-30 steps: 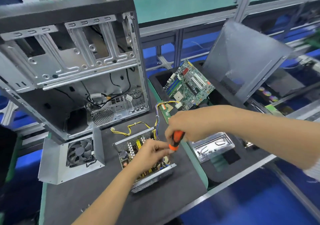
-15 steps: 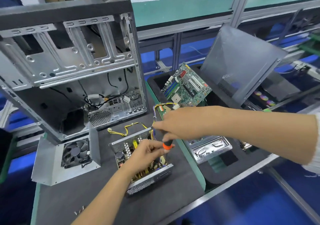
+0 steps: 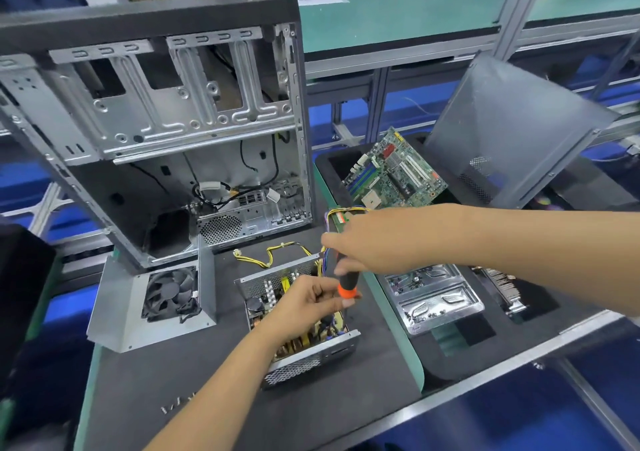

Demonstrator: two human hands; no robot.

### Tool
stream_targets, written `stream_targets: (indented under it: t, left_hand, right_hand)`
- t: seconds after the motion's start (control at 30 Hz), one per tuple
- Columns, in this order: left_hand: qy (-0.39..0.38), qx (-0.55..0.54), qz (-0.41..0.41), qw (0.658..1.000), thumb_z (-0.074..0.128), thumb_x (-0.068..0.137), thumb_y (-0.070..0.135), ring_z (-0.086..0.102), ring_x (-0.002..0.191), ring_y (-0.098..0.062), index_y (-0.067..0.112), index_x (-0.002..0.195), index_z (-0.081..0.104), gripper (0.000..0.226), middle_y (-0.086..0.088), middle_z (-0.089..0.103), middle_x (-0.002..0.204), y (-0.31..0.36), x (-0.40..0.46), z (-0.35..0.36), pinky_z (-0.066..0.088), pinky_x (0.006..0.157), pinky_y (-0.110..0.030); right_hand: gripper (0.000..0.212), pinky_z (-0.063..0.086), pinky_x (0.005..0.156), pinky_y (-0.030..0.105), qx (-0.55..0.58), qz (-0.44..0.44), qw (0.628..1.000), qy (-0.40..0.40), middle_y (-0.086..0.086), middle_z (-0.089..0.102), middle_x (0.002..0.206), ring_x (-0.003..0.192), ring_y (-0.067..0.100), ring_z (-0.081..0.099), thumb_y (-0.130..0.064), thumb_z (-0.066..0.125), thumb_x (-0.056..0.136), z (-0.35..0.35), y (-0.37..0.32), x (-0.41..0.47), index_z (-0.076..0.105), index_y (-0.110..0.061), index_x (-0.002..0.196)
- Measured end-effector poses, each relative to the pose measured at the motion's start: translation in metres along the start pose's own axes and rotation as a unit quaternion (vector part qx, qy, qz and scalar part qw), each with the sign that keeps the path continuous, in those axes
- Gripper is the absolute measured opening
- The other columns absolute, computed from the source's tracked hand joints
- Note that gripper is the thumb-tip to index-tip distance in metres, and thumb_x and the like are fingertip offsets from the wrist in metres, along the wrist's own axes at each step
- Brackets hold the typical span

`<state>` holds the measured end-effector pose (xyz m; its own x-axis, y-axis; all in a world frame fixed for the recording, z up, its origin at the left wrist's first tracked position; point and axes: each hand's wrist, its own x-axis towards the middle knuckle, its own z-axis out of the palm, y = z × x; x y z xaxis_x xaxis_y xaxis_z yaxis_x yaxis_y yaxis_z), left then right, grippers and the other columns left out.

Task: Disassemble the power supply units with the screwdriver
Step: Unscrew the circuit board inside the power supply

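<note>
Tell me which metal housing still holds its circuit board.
The open power supply under the left hand; the cover beside it holds only a fan.

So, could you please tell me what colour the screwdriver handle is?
Black with an orange band at its lower end, on the screwdriver in the right hand; the head view shows it.

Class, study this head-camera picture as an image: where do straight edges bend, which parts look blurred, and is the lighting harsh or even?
Head view: wide-angle distortion bows the computer case frame and the shelf rails toward the edges; the right hand on the screwdriver and the left hand over the power supply unit look slightly soft; lighting is even, shadows faint, with mild glare on the metal tray.
</note>
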<state>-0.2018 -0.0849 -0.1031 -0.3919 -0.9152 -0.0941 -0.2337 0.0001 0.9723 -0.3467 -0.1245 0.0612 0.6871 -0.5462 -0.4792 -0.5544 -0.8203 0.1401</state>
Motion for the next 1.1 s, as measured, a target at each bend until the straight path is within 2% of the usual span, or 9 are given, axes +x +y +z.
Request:
stream_targets:
  t: [0.13, 0.23, 0.33, 0.5, 0.63, 0.73, 0.83, 0.97, 1.1]
  left_hand:
    - [-0.016, 0.000, 0.013, 1.000, 0.069, 0.090, 0.017, 0.029, 0.048, -0.010, 0.021, 0.094, 0.077, 0.010, 0.004, 0.039, 0.049, 0.000, 0.001, 0.000, 0.029, 0.047, -0.014]
    - [-0.013, 0.018, 0.027, 0.999, 0.070, 0.087, 0.024, 0.028, 0.048, -0.007, 0.032, 0.076, 0.076, 0.015, -0.002, 0.039, 0.052, 0.001, 0.000, 0.001, 0.026, 0.048, -0.018]
    - [-0.004, 0.040, 0.029, 0.999, 0.071, 0.087, 0.022, 0.034, 0.053, -0.013, 0.010, 0.080, 0.070, 0.014, -0.009, 0.042, 0.057, 0.000, 0.000, 0.001, 0.029, 0.053, -0.023]
    - [-0.006, 0.042, 0.020, 0.999, 0.072, 0.087, 0.025, 0.020, 0.047, -0.009, 0.018, 0.073, 0.068, 0.016, 0.010, 0.021, 0.051, 0.000, 0.000, 0.001, 0.019, 0.047, -0.022]
    - [-0.016, 0.038, 0.024, 0.999, 0.071, 0.088, 0.021, 0.019, 0.051, -0.013, 0.032, 0.060, 0.058, 0.034, 0.007, 0.020, 0.053, 0.003, 0.000, 0.003, 0.019, 0.050, -0.027]
    - [-0.022, 0.025, 0.017, 0.999, 0.070, 0.090, 0.017, 0.028, 0.044, -0.003, 0.028, 0.073, 0.063, 0.021, 0.012, 0.033, 0.048, 0.005, -0.001, 0.002, 0.026, 0.048, -0.023]
    - [-0.023, 0.018, 0.009, 1.000, 0.071, 0.089, 0.018, 0.025, 0.047, -0.007, 0.027, 0.069, 0.059, 0.024, 0.010, 0.035, 0.052, 0.004, 0.001, 0.002, 0.022, 0.050, -0.025]
    - [-0.016, 0.036, 0.004, 0.999, 0.071, 0.088, 0.024, 0.019, 0.047, -0.008, 0.012, 0.070, 0.066, 0.023, 0.012, 0.019, 0.049, 0.002, 0.002, 0.002, 0.020, 0.046, -0.020]
    - [-0.022, 0.023, 0.020, 0.999, 0.069, 0.090, 0.018, 0.019, 0.050, -0.009, 0.018, 0.064, 0.059, 0.028, 0.006, 0.024, 0.053, 0.004, 0.001, 0.001, 0.022, 0.051, -0.023]
  right_hand:
    - [0.037, 0.040, 0.058, 0.038, -0.012, -0.078, 0.996, -0.041, 0.006, 0.039, 0.111, 0.075, 0.023, 0.049, 0.004, 0.053, 0.085, -0.004, -0.003, -0.004, 0.039, -0.019, 0.110]
    - [0.039, 0.043, 0.063, 0.033, 0.049, -0.068, 0.994, -0.067, 0.006, 0.047, 0.108, 0.085, 0.020, 0.057, -0.022, 0.064, 0.087, -0.008, 0.001, -0.002, 0.043, -0.022, 0.119]
    - [0.052, 0.053, 0.061, 0.035, 0.085, 0.051, 0.993, -0.057, 0.007, 0.053, 0.083, 0.073, 0.030, 0.069, -0.060, 0.047, 0.087, -0.013, 0.003, -0.001, 0.050, -0.015, 0.114]
    - [0.022, 0.047, 0.071, 0.037, 0.013, -0.001, 0.998, -0.058, 0.012, 0.053, 0.107, 0.086, 0.030, 0.056, -0.031, 0.044, 0.100, -0.008, -0.003, -0.001, 0.047, -0.016, 0.116]
    - [0.050, 0.054, 0.074, 0.041, 0.106, -0.034, 0.988, -0.104, 0.003, 0.039, 0.105, 0.085, 0.027, 0.062, -0.040, 0.065, 0.086, -0.015, 0.002, -0.007, 0.038, -0.032, 0.128]
    - [0.065, 0.055, 0.071, 0.040, 0.108, 0.063, 0.991, -0.036, 0.003, 0.047, 0.083, 0.079, 0.029, 0.065, -0.075, 0.046, 0.077, -0.014, -0.003, -0.004, 0.050, -0.015, 0.101]
    - [0.054, 0.041, 0.060, 0.032, -0.012, 0.072, 0.997, 0.020, 0.007, 0.050, 0.083, 0.070, 0.025, 0.047, -0.060, 0.036, 0.094, -0.004, -0.010, 0.001, 0.040, -0.011, 0.071]
    - [0.025, 0.029, 0.049, 0.031, -0.001, -0.007, 0.999, -0.049, 0.007, 0.040, 0.110, 0.086, 0.027, 0.052, -0.017, 0.051, 0.094, 0.000, -0.005, -0.004, 0.047, -0.021, 0.119]
    - [0.054, 0.035, 0.057, 0.032, 0.074, 0.024, 0.996, -0.045, 0.003, 0.039, 0.102, 0.085, 0.024, 0.051, -0.054, 0.064, 0.083, -0.004, -0.007, -0.004, 0.043, -0.022, 0.121]
